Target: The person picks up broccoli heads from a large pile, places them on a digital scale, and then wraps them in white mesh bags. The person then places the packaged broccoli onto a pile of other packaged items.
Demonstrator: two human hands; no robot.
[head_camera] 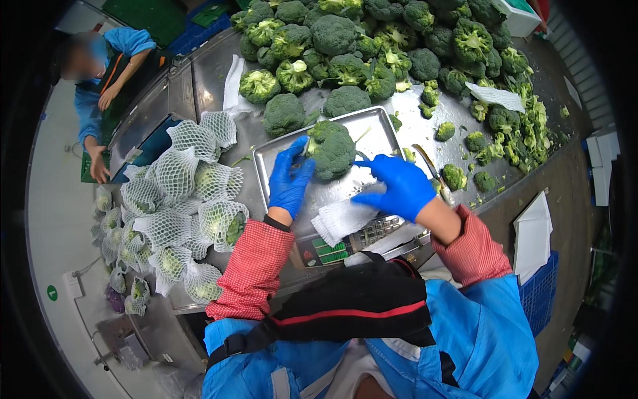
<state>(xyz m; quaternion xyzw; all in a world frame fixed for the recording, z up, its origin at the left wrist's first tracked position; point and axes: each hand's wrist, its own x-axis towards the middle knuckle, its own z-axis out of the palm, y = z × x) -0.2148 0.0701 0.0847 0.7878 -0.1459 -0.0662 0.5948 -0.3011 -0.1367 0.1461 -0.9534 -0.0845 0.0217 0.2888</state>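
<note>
A broccoli head [331,150] sits over the metal tray [262,172] of a weighing scale, its cut stem side turned left. At its left edge is my left hand [290,177] in a blue glove, thumb and fingertips against or just beside the head; whether they grip it is unclear. My right hand [401,187], also blue-gloved and slightly blurred, is spread open to the right of the head. Below its thumb, a white foam net sleeve [344,219] lies across the tray's near edge. The scale's keypad [379,230] and green display [330,251] show in front of me.
Several net-wrapped broccoli heads [172,174] are heaped at left. Bare broccoli [334,35] is piled at the back. A knife [432,169] lies right of the tray among florets and trimmings [528,129]. At upper left a person [117,65] stands by a bin.
</note>
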